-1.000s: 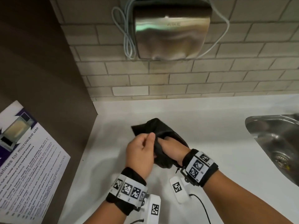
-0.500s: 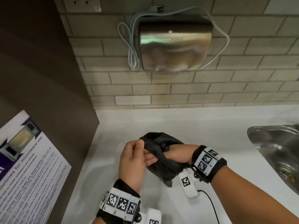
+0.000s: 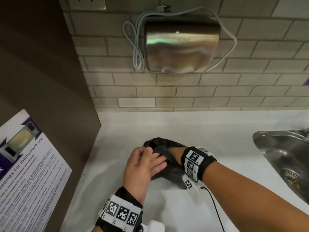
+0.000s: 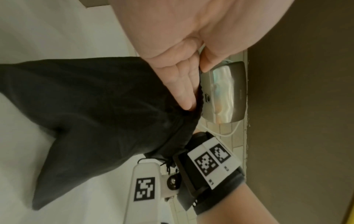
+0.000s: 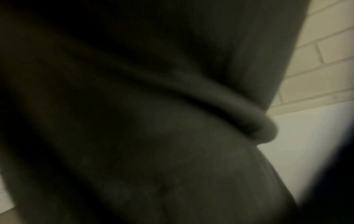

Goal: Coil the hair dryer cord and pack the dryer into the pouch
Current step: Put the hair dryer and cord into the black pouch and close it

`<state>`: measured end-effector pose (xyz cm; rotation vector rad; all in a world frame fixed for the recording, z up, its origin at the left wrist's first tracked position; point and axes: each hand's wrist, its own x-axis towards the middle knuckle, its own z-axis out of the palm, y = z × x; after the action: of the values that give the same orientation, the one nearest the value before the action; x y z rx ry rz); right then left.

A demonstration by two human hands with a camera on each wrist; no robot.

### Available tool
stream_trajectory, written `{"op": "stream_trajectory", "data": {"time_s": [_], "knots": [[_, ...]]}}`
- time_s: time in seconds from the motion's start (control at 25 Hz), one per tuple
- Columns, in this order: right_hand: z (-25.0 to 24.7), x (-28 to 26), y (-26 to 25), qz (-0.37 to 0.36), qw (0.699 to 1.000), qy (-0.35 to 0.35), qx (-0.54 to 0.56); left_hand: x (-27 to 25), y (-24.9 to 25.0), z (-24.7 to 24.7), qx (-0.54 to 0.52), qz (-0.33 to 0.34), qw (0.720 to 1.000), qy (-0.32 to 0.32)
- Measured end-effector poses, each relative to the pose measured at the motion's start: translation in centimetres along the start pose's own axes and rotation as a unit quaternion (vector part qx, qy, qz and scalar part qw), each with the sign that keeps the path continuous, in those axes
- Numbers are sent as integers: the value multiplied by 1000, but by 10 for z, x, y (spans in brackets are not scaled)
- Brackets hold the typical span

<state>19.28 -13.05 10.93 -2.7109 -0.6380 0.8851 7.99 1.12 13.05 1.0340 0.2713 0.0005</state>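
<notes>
Left hand (image 4: 184, 45) fingers tucked in black pouch (image 4: 91, 115) mouth, tagged wristband (image 4: 212, 163), steel dryer (image 4: 224, 94) behind

1. Wall (image 3: 217, 91): beige brick-pattern tile, pale grout.
2. Hand dryer (image 3: 181, 46): brushed steel, wall-mounted, white cable (image 3: 136, 52) looped at its left side.
3. Outlet plate (image 3: 88, 3): upper left of wall.
4. Side panel (image 3: 41, 67): dark brown, left.
5. Notice (image 3: 28, 166): printed microwave guidelines, on the panel.
6. Table (image 3: 167, 126): white, glossy.
7. Sink (image 3: 284, 158): stainless, right, drain visible.
</notes>
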Motion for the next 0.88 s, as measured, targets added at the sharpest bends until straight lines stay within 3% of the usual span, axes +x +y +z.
{"op": "stream_trajectory", "data": {"time_s": [0.12,0.24,0.32,0.44,0.6,0.72,0.8,0.88], "knots": [[-22,-17,-13,-10,999,45,-29,1,2,-3,-33,2,999,16],[-43,-47,-16,3,997,78,17,7,5,-8,-71,5,997,39],[-60,-71,-15,-26,989,139,42,7,5,-12,-79,8,996,46],[-68,-106,-7,-12,975,215,57,5,4,-12,-85,4,995,45],[-27,-115,-18,62,991,103,-62,-4,-1,-6,-110,-10,993,40],[5,-96,-12,106,980,153,-63,-19,-5,-4,-127,-39,991,31],[8,-89,-2,96,976,192,-18,-27,-9,-11,-58,-51,996,32],[5,-91,4,67,975,210,-2,-29,-12,-31,143,-3,989,37]]}}
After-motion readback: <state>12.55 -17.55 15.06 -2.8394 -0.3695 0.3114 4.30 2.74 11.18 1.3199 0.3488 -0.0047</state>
